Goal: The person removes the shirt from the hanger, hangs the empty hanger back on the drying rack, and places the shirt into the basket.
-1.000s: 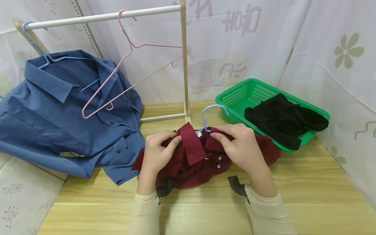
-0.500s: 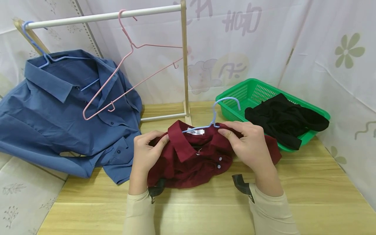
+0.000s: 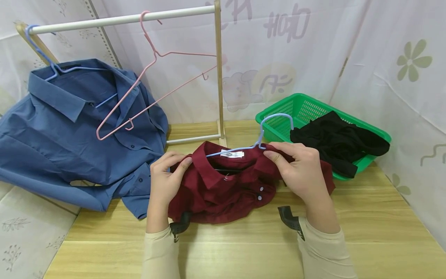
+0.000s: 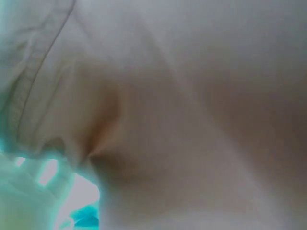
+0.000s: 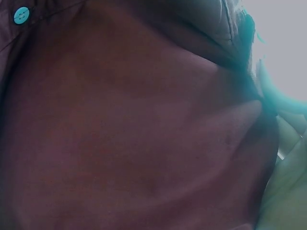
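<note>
A dark red shirt (image 3: 223,197) with pale buttons lies bunched over the table, its collar spread and a white label showing inside. My left hand (image 3: 165,176) pinches the shirt at the shoulder left of the collar. On the other side, my right hand (image 3: 297,166) pinches the shoulder cloth beside the neck of a light blue hanger (image 3: 261,133). The hanger's hook stands up above the collar; its left arm crosses the neck opening and the rest is hidden in the shirt. Shirt cloth (image 5: 144,124) fills most of the right wrist view; blurred cloth fills the left wrist view.
A blue shirt (image 3: 101,143) hangs on a blue hanger at the left of a rack with a white rail (image 3: 122,22). A pink hanger (image 3: 155,54) hangs from the same rail. At the back right, a green basket (image 3: 278,116) holds a black garment (image 3: 334,135).
My hands have moved apart, the left going left and the right slightly right. The collar has spread, baring the label and hanger arm, and the hook has shifted right and up.
</note>
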Tool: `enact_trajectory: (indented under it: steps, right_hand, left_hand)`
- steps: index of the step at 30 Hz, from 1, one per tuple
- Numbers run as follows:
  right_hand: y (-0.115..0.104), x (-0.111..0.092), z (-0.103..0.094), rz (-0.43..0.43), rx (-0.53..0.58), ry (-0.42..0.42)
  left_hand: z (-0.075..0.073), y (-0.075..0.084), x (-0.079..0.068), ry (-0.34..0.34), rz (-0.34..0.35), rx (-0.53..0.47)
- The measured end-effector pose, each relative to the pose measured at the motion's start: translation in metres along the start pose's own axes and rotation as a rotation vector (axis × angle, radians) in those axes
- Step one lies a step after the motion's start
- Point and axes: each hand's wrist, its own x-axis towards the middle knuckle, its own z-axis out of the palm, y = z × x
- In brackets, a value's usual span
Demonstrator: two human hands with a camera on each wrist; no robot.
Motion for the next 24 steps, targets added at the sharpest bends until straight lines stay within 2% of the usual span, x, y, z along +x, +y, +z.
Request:
enact_trajectory:
  steps: [9, 16, 19, 24]
  right_hand:
    - [0.001, 0.001, -0.004, 0.012, 0.013, 0.027]
    - [0.002, 0.002, -0.005, -0.012, 0.026, 0.045]
    - [0.003, 0.001, -0.005, -0.008, 0.023, 0.033]
    - [0.003, 0.001, -0.005, -0.004, 0.015, 0.025]
  left_hand:
    - [-0.008, 0.025, 0.004, 0.038, -0.059, 0.038]
    - [-0.012, -0.002, 0.001, 0.060, -0.124, 0.053]
    - [-0.013, -0.005, 0.000, 0.068, -0.162, 0.066]
    - [-0.014, -0.005, -0.001, 0.052, -0.205, 0.144]
